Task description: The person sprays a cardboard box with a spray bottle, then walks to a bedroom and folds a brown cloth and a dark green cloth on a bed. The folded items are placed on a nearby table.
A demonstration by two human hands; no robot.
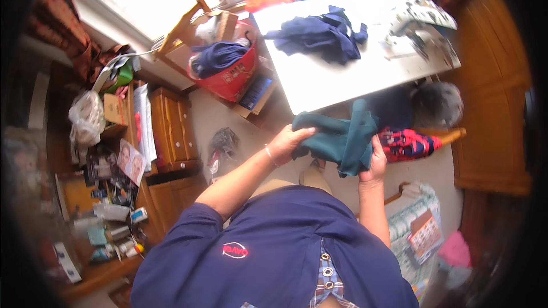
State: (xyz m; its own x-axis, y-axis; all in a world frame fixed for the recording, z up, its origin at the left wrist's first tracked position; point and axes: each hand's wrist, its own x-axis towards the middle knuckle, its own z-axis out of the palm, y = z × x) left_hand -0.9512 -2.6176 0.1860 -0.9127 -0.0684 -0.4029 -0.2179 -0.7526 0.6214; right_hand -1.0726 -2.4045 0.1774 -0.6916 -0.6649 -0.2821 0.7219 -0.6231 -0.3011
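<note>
A folded piece of dark teal fabric (pixel 327 139) hangs between my two hands, in front of my body and just short of the white table's near edge. My left hand (pixel 289 143) grips its left side, the thumb lying on top. On the opposite side, my right hand (pixel 374 160) holds the fabric's right edge with the thumb up; its other fingers are mostly hidden behind the cloth. Beyond, a crumpled heap of navy fabric (pixel 323 36) lies on the white table (pixel 295 81). A white sewing machine (pixel 421 19) stands at that table's right end.
Left of the table, a red bag (pixel 231 75) holds navy cloth beside a cardboard box (pixel 257 96). A chair with a red-and-navy cover (pixel 406 143) stands at right. The wooden dresser (pixel 160 196) at left carries many small items. A dark plastic bag (pixel 224 143) lies on the floor.
</note>
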